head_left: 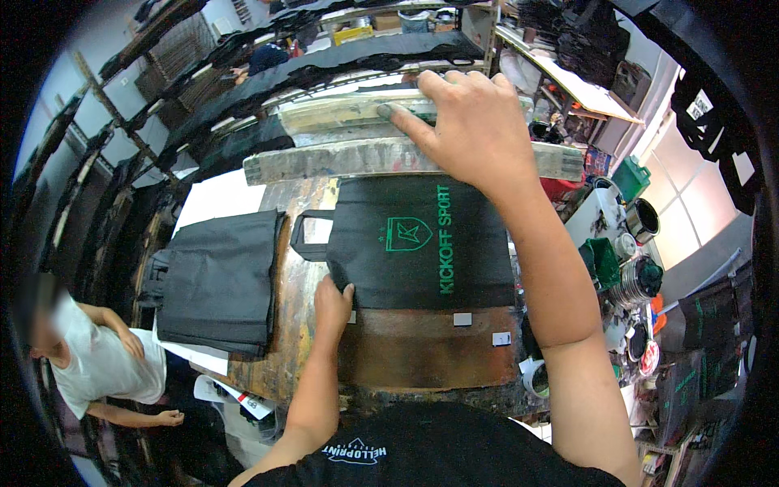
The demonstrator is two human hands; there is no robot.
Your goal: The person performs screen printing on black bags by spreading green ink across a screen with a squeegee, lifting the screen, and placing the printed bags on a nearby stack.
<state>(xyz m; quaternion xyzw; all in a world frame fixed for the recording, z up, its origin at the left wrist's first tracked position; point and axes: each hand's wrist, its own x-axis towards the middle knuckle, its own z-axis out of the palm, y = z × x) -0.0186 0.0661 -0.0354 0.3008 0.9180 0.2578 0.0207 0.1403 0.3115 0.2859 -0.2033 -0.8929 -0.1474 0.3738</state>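
Observation:
A black fabric tote bag lies flat on a brown board, with a green shield emblem and green lettering printed on it. Its handle loop sticks out to the left. My left hand pinches the bag's near left corner between thumb and fingers. Farther off, my right hand is closed over a pale, ink-stained wooden squeegee, thumb along its near side. Just nearer than the squeegee runs the worn wooden bar of a printing frame. The undersides of the right fingers are hidden.
A stack of black bags lies at left on white sheets. Beyond it a person in a white shirt stands beside the table. Ink tins and pots crowd the right side. Racks of black bags stand behind.

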